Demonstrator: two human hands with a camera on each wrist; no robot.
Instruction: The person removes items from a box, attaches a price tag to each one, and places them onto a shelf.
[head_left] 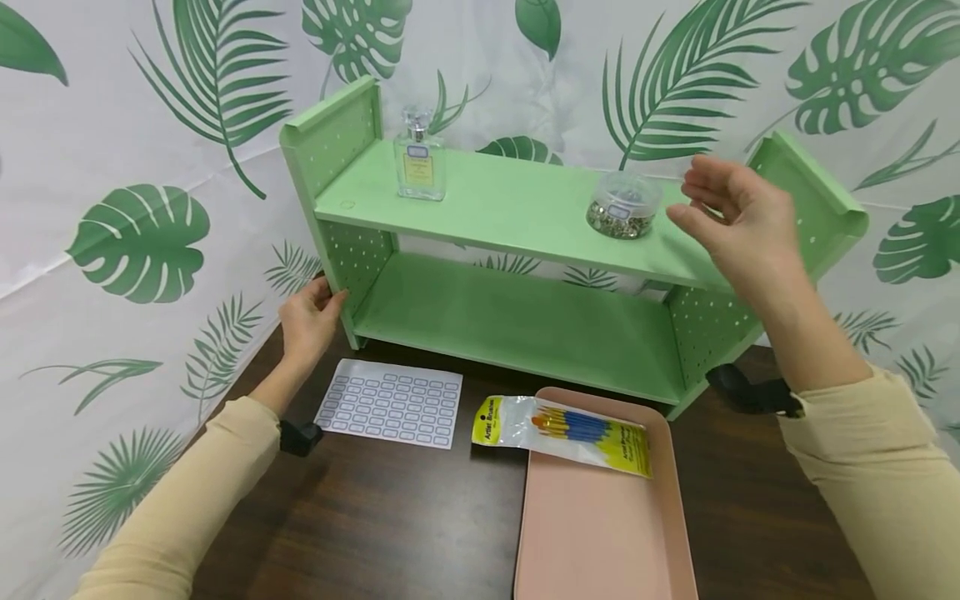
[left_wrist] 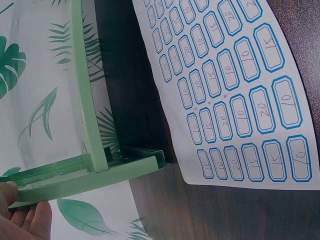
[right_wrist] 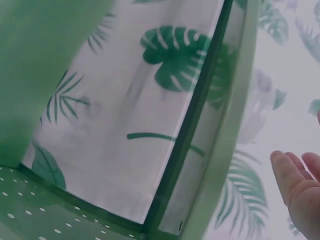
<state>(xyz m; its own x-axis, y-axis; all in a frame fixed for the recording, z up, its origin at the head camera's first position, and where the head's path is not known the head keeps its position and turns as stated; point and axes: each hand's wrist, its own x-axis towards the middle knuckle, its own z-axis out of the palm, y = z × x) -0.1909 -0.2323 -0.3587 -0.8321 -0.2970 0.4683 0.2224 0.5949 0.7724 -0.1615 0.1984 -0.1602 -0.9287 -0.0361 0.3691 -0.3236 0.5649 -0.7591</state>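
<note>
Head view shows the green shelf (head_left: 517, 317) standing at the back of the dark tabletop (head_left: 360, 517), before a leaf-print backdrop (head_left: 172, 250). Its 2 side panels rise above the upper board and wall off both ends. The left hand (head_left: 307, 321) pinches the front edge of the left panel, thumb on 1 side and fingers on the other. The right hand (head_left: 750, 217) is raised just beside the clear round tub (head_left: 621, 218), between it and the right panel, thumb spread from loosely bent fingers, holding nothing. A long stretch of upper board separates the tub from the glass bottle (head_left: 420, 171) near the left panel. Lower down, a strip of tabletop runs between the label sheet (head_left: 393, 404) and the pink tray (head_left: 600, 533), whose far rim comes close to the shelf's front. A packet of brushes (head_left: 577, 429) crosses the tray's left rim.

The shelf is light green, its panels perforated. The tub, on the upper board, holds small gold-toned pieces in its lower part and carries a small label; the bottle bears a similar label. Left wrist view shows the sheet's blue-bordered labels handwritten with 10, 15 or 20.
</note>
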